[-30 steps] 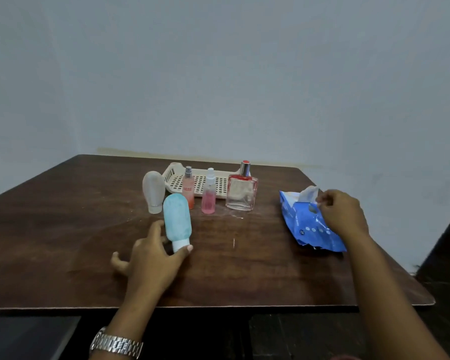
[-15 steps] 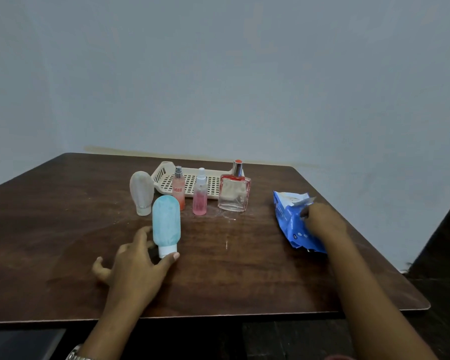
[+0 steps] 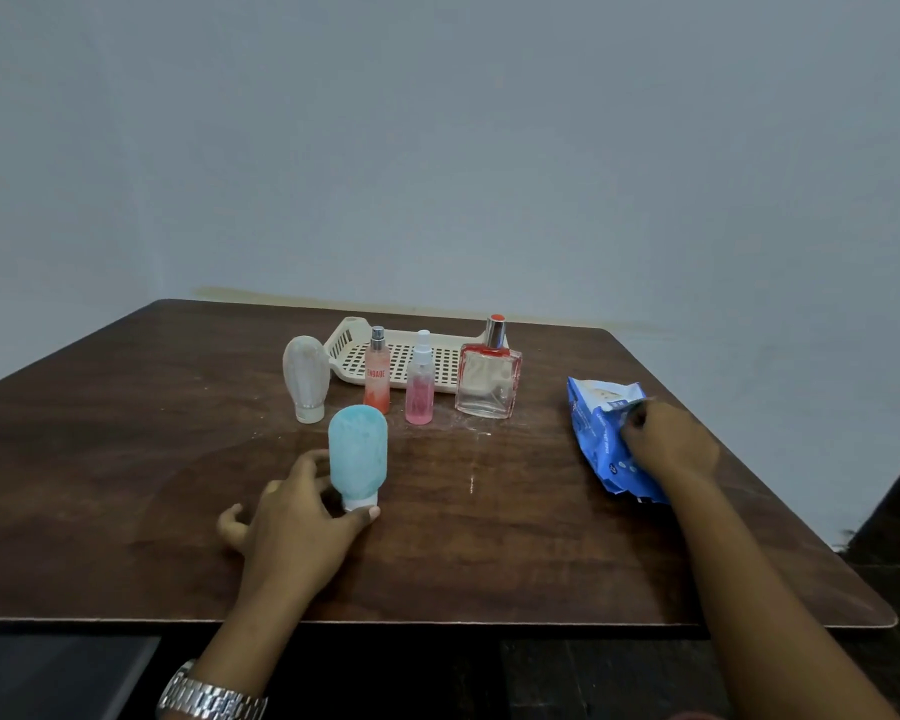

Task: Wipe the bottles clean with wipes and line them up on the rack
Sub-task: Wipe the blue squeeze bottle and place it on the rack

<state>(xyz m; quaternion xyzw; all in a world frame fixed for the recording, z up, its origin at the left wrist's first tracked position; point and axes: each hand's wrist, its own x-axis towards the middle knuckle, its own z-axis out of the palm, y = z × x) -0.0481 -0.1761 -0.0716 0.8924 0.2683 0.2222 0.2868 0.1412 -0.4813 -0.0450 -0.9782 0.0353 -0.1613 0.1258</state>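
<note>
A dusty teal squeeze bottle [image 3: 357, 453] stands cap-down near the table's middle. My left hand [image 3: 297, 522] curls around its white cap, thumb and forefinger touching it. Behind it stand a whitish squeeze bottle [image 3: 305, 377], an orange spray bottle [image 3: 377, 374], a pink spray bottle [image 3: 420, 381] and a square glass perfume bottle [image 3: 488, 379]. The cream slotted rack [image 3: 401, 356] lies just behind them with nothing in it. My right hand [image 3: 663, 441] presses on the blue wipes pack [image 3: 596, 433] at the right, fingers pinched at its opening.
The dark wooden table [image 3: 126, 433] ends at a front edge near me and a rounded right corner. Pale walls stand behind and to the right. White dust specks lie near the perfume bottle.
My right hand has dropped from the raised white wipe down onto the pack's opening. My left hand has closed in around the teal bottle's cap.
</note>
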